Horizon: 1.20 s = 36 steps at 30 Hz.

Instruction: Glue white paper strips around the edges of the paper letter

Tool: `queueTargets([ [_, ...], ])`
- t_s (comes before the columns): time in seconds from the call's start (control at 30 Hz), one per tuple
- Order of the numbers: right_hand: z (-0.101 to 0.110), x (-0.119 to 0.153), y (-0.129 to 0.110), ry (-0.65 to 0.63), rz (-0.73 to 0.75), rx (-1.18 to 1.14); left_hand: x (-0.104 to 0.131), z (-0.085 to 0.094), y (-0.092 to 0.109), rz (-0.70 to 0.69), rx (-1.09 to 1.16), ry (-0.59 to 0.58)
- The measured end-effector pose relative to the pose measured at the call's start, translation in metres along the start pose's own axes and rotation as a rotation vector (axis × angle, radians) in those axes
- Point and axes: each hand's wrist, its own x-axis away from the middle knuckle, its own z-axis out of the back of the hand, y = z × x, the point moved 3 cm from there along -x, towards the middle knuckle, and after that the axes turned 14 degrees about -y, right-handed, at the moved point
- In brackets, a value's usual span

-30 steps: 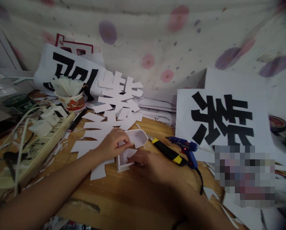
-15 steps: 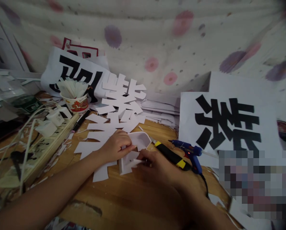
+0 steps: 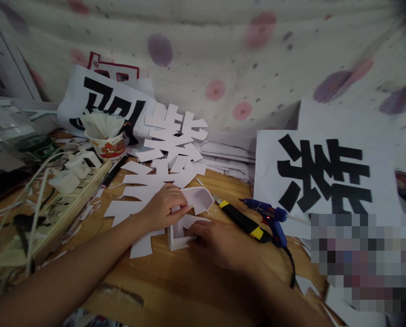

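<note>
My left hand (image 3: pixel 168 206) is closed on a white foam-board letter piece (image 3: pixel 201 198) with raised side walls, thumb and fingers pinching its wall near the middle. The piece lies on the wooden table, with a curved wall at its far right end. Low on the piece, my right hand (image 3: pixel 211 238) has its fingertips closed on a small white strip (image 3: pixel 181 244), held along the near edge beside an upright wall. Part of the strip and the piece's inside are hidden by my fingers. To the right lie a black and yellow utility knife (image 3: pixel 242 220) and a blue hot glue gun (image 3: pixel 266 211).
White cut-out characters (image 3: pixel 170 136) lie behind my left hand. A power strip (image 3: pixel 63 204) with chargers and cables runs along the left. Beyond it stands a paper tub (image 3: pixel 109 147) of white sticks. A sheet with a black printed character (image 3: pixel 267 159) leans at right.
My right hand has moved slightly left, bringing the small strip from over the piece to its near edge. My left hand keeps its hold in nearly the same place.
</note>
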Motion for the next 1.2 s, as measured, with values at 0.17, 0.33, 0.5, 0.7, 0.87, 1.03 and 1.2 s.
queueTargets([
  [0.17,0.008,0.002,0.005,0.049,-0.013,-0.314,0.000,-0.001,-0.001,0.000,0.006,-0.010],
  [0.33,-0.003,-0.009,0.013,0.090,0.080,-0.696,0.001,-0.002,-0.002,0.003,0.010,-0.014],
  [0.5,-0.022,-0.021,0.016,0.162,0.065,-0.559,0.001,-0.001,-0.001,0.009,-0.002,-0.008],
  [0.7,-0.015,-0.012,0.000,0.216,0.045,-0.135,0.000,-0.002,-0.001,0.017,-0.017,0.002],
  [0.87,-0.011,-0.008,-0.008,0.190,0.184,0.019,-0.001,0.001,0.001,0.028,-0.009,-0.015],
  [1.03,-0.013,-0.007,-0.010,0.163,0.212,0.050,-0.001,0.028,0.014,-0.028,0.098,-0.119],
  [1.2,-0.010,-0.007,-0.009,0.209,0.198,0.018,0.021,0.036,0.027,0.037,0.203,-0.364],
])
